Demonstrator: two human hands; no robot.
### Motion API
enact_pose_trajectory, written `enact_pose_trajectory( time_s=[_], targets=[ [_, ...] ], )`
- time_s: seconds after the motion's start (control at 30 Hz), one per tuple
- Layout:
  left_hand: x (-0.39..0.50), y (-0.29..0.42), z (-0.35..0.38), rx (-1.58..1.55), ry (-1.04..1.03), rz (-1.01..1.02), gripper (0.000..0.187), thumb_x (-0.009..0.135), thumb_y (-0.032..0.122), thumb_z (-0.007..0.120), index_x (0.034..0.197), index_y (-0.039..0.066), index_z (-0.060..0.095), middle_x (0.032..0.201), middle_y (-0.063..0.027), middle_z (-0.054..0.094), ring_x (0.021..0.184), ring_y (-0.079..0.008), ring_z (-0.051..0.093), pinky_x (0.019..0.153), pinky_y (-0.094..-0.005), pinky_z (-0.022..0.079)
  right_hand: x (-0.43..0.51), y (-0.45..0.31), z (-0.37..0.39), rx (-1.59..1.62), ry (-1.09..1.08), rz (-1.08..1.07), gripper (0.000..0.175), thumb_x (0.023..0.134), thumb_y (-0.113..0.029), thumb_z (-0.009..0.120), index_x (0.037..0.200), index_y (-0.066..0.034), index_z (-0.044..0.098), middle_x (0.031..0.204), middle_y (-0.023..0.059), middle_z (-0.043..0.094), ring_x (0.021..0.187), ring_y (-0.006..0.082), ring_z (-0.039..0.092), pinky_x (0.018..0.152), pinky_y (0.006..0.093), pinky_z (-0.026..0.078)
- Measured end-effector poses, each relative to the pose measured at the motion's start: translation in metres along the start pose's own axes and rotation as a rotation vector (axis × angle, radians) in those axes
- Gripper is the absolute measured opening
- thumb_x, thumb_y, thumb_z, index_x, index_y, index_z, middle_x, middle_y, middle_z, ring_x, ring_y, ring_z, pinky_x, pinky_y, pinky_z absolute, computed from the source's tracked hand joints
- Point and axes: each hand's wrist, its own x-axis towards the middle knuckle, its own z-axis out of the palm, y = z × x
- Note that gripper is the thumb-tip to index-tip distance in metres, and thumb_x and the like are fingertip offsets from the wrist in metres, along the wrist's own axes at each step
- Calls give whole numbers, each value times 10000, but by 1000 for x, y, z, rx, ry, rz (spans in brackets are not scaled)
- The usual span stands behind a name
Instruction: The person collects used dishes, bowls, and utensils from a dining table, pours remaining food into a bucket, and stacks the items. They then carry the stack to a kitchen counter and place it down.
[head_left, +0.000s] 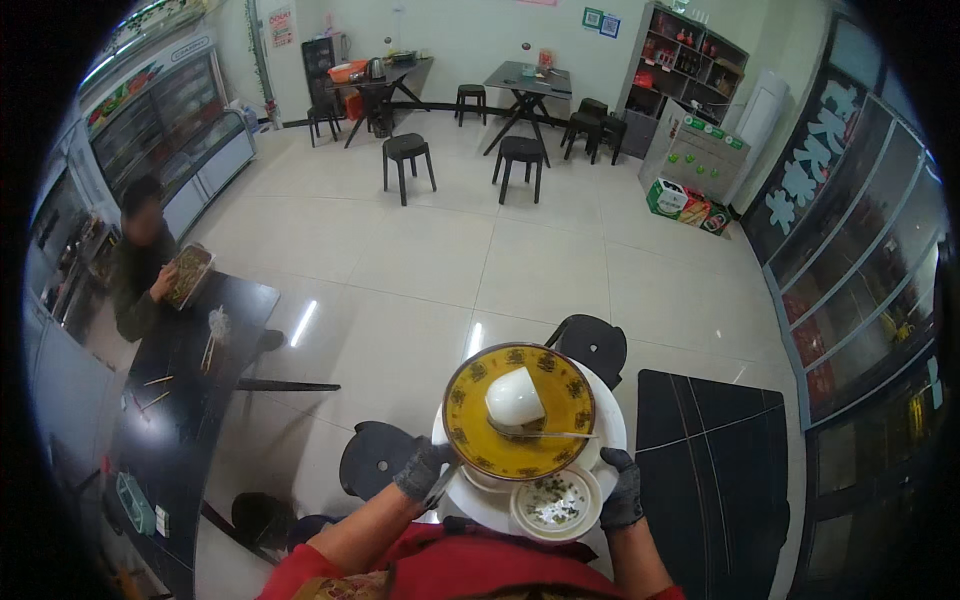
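Observation:
My left hand (426, 471), in a dark glove, grips the left side of a stack of dishes, with metal cutlery close to its fingers. On the opposite rim of the large white plate (611, 397) my right hand (622, 487), gloved too, is closed. A yellow patterned plate (469, 409) lies on top of the stack and carries a tipped white cup (514, 397) and a metal spoon (551, 434). Nearer to me, a white bowl (556, 504) holds green bits, perhaps chopped herbs. Another pale bowl is partly hidden under the yellow plate.
A black marbled table (712, 480) stands at my right, another dark table (187, 375) at my left, where a person holds a food-filled tray (189, 276). Black stools (379, 461) (592, 349) stand close by. Farther off are more stools and tables, a shelf and refrigerated cabinets.

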Motion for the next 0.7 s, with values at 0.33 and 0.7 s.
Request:
enact_pose_trajectory(
  time_s=[0.33, 0.7],
  targets=[
    [-26, -43, -13, -8, 91, 139, 336, 804, 123, 588, 1115, -2, 600, 980, -104, 651, 857, -209, 619, 800, -326, 504, 47, 18, -39, -146, -237, 140, 520, 812, -216, 564, 1273, 6, 473, 1109, 188, 596, 986, 291, 617, 879, 393, 511],
    [-76, -95, -30, -3, 183, 280, 330, 822, 130, 574, 1127, 3, 592, 982, -98, 645, 869, -202, 608, 806, -327, 496, 21, 42, -28, -306, -376, 212, 605, 783, -244, 524, 1315, 22, 411, 1176, 212, 542, 1056, 336, 565, 940, 427, 461]
  ],
)
